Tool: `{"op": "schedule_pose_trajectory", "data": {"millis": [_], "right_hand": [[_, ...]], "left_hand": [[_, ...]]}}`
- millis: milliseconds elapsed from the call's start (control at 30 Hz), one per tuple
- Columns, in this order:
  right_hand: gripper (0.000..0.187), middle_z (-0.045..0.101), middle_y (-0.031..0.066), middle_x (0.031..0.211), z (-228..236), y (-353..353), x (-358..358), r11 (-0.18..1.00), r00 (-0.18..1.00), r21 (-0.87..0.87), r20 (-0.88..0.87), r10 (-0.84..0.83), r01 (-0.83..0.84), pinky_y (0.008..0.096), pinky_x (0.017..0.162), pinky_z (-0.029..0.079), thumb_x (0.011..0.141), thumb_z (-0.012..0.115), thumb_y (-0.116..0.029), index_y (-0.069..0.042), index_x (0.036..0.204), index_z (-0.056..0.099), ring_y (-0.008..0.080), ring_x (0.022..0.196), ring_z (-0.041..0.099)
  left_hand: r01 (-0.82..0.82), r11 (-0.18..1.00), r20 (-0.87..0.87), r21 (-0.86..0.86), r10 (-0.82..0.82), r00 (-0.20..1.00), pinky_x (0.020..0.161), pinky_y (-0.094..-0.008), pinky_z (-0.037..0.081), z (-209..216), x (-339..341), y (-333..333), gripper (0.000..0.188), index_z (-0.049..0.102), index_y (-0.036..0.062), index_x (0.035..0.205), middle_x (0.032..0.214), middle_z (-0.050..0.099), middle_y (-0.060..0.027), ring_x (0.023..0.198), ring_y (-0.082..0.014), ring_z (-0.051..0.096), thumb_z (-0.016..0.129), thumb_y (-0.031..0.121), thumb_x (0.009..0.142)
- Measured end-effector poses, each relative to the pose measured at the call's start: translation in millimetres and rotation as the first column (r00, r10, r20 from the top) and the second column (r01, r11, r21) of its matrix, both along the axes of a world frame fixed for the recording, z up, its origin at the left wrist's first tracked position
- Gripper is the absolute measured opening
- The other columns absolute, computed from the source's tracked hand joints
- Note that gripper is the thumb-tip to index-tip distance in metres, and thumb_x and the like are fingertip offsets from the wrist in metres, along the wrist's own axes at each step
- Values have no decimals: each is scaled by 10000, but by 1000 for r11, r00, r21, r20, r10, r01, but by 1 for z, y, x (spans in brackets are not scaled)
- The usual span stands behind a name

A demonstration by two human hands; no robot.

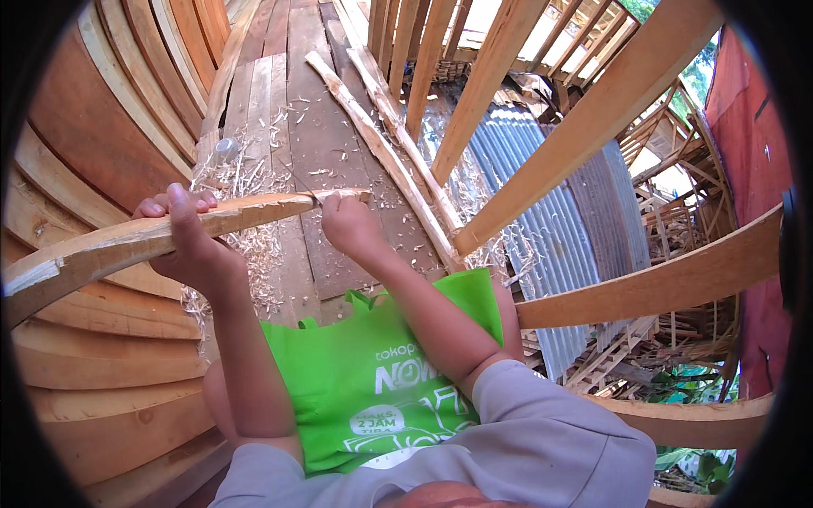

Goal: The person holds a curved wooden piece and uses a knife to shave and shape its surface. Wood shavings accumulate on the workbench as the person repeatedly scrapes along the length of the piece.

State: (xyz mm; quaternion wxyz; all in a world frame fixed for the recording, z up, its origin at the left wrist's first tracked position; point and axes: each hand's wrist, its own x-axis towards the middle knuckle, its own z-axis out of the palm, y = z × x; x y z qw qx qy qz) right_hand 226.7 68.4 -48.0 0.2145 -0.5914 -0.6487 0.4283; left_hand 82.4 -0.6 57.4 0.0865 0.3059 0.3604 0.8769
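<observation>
A long, pale wooden pole [110, 245] runs from the left rim to the middle, its far end pared thinner. My left hand [188, 233] is closed around it from below, with the thumb up along its side. My right hand [350, 224] is a fist by the pole's thin end. From that fist a thin dark blade [314, 198], apparently a knife, slants up across the wood; its handle is hidden in my fingers. Across my lap lies a green cloth bag [326, 360] with white print, beneath my forearms.
Curled wood shavings [254, 271] cover the plank floor [309, 110]. Two rough poles [381, 144] lie beyond my right hand. Curved timber planks [93, 161] wall the left; upright ribs [584, 127] stand on the right, with corrugated metal sheets [533, 195] outside them. A clear cup-like container [226, 150] sits among the shavings.
</observation>
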Motion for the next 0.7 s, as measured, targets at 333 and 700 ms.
{"op": "schedule_pose_trajectory", "data": {"millis": [333,700], "right_hand": [[639,605,398,1088,-70,23,12,976,977,-45,-5,-213,213,521,1002,436,958,280,-369,150,1011,648,517,1101,581],[551,633,363,1041,-86,35,15,944,941,10,78,-329,329,517,975,454,968,331,-332,104,995,668,503,1047,609]], "left_hand": [[9,1000,-12,19,-9,1000,674,-333,461,3,3,1,224,442,114,915,656,448,-10,634,-114,458,659,76,878],[10,1000,-33,9,-10,999,670,-331,470,6,6,3,234,440,109,915,670,449,-10,632,-104,488,668,76,870]]}}
